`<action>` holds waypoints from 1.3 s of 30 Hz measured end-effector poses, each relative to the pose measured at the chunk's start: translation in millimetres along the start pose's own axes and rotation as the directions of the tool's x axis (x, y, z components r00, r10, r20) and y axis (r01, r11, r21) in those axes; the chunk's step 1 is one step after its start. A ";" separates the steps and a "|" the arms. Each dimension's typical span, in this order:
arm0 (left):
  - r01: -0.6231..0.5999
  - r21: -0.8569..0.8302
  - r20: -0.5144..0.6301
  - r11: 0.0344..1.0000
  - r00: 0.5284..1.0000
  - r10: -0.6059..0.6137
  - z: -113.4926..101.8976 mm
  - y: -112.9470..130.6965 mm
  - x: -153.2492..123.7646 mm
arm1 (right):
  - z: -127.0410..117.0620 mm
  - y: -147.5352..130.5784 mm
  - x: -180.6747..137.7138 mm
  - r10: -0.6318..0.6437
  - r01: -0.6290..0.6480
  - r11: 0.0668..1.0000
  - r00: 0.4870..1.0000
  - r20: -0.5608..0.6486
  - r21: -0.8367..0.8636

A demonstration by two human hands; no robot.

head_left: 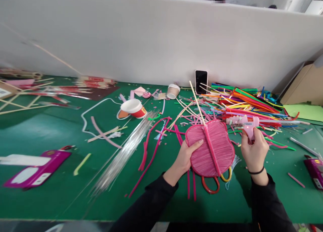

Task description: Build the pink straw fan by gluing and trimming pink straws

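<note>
My left hand (183, 158) grips the left edge of a pink round fan (223, 148), its thumb lying on the striped face. A pink fuzzy strip (212, 149) runs down the fan's middle, and a thin wooden stick (197, 102) sticks out past its upper edge. To the right, my right hand (255, 152) is closed round the handle of a pink hot glue gun (249, 124). Its nozzle points left, just above the fan's upper right edge and apart from it. Scissors with red (210, 191) and yellow handles lie partly hidden under the fan.
Colourful pipe cleaners (252, 101) are heaped at the back right, by an upright phone (201, 80). Thin metal wires (123, 151) lie left of the fan, near a paper cup (135, 108). A purple package (40, 168) lies far left. A partition (151, 40) closes the table's back.
</note>
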State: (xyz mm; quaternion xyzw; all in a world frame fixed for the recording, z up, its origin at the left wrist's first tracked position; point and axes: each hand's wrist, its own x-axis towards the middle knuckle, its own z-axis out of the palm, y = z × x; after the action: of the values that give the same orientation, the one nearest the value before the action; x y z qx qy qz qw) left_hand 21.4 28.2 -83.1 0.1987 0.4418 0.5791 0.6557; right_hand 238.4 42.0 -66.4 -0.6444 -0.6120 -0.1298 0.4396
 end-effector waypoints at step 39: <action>-0.021 -0.072 0.009 0.997 1.000 0.022 -6.6 -0.7 4.9 | -0.6 3.5 -0.8 -0.013 0.014 0.998 1.000 0.016 -0.053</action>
State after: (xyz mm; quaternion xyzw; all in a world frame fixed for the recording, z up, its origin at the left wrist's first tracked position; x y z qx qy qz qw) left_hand 16.2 31.0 -88.9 0.1825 0.4155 0.6006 0.6583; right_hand 241.6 41.5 -68.1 -0.6527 -0.6163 -0.1439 0.4164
